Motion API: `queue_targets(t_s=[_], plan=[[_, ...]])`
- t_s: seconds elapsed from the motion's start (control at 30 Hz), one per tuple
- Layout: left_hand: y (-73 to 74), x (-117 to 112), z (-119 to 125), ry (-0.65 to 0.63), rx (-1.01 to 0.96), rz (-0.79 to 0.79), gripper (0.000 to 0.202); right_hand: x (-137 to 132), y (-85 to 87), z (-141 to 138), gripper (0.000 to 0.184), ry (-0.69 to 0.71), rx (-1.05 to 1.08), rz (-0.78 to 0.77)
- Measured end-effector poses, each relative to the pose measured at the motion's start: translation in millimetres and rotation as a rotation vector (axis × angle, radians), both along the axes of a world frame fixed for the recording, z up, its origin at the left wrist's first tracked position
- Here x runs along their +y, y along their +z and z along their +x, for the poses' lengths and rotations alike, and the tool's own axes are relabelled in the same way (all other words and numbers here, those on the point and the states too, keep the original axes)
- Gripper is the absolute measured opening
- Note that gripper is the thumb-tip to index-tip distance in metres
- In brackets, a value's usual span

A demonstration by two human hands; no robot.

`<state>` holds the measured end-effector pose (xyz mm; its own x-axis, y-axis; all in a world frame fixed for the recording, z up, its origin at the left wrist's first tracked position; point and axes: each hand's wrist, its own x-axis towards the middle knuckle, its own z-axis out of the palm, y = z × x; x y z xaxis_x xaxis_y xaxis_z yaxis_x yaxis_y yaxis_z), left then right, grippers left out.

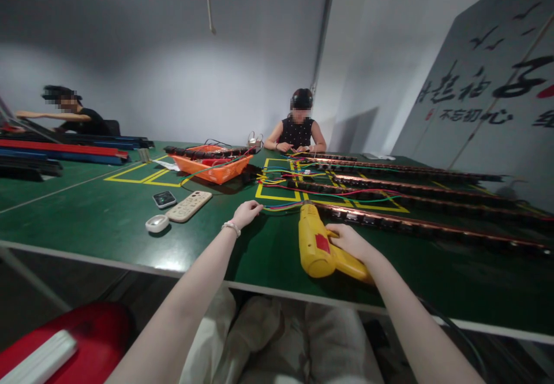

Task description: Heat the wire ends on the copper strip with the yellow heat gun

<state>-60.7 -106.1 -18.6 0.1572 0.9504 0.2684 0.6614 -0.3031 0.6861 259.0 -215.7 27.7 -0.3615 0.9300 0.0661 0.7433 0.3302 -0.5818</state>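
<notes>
My right hand (348,240) is wrapped round the handle of a yellow heat gun (312,243) with a red patch on its side. The heat gun's nozzle points away from me, at coloured wires (283,205) that run out of the nearest long dark strip (389,224) with copper edges. To the left, my left hand (247,214) pinches the free ends of these wires between thumb and fingers. The wires lie low over the green table, and the nozzle hides part of them.
An orange basket (212,168) holding dark strips stands beyond my left hand. Left of that hand lie a phone (189,206), a small dark-screened device (164,199) and a white case (157,224). More wired strips (411,188) stretch right. Two people (298,127) sit across the table.
</notes>
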Motion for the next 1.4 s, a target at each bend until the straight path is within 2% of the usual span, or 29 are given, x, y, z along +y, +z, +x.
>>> queue_targets(t_s=[0.17,0.3,0.4,0.5,0.63,0.8,1.03,1.3,1.4], plan=[[2.2,-0.9,0.3,0.016,0.004,-0.006,0.042,0.5,-1.4,-7.3,0.028,0.034,0.011,-0.033],[4.5,-2.8,1.1,0.046,0.021,-0.009,0.040,0.9,-2.6,-29.9,0.030,0.110,-0.005,-0.034],[4.8,-3.8,2.0,0.051,0.038,-0.007,0.039,0.3,-5.3,-49.0,0.030,0.116,-0.004,-0.016],[3.5,-4.1,2.9,0.046,0.034,-0.012,0.039,-0.6,-9.4,-65.1,0.028,0.092,-0.039,0.011],[-0.5,-1.4,2.5,0.034,0.034,-0.004,0.042,0.4,-12.1,-86.3,0.019,0.020,-0.197,0.045],[-5.4,5.6,0.3,0.038,0.039,-0.003,0.042,1.7,-8.7,-108.6,0.017,0.039,-0.258,0.083],[-5.2,9.4,-3.5,0.037,0.027,-0.029,0.043,1.2,-9.4,-104.6,0.015,0.076,-0.223,0.104],[0.5,0.7,-3.4,-0.055,-0.221,-0.167,0.043,5.8,-11.0,-99.8,0.014,0.134,-0.161,0.086],[2.2,-1.7,-2.1,-0.069,-0.278,-0.135,0.044,7.3,-11.5,-96.8,0.015,0.145,-0.150,0.075]])
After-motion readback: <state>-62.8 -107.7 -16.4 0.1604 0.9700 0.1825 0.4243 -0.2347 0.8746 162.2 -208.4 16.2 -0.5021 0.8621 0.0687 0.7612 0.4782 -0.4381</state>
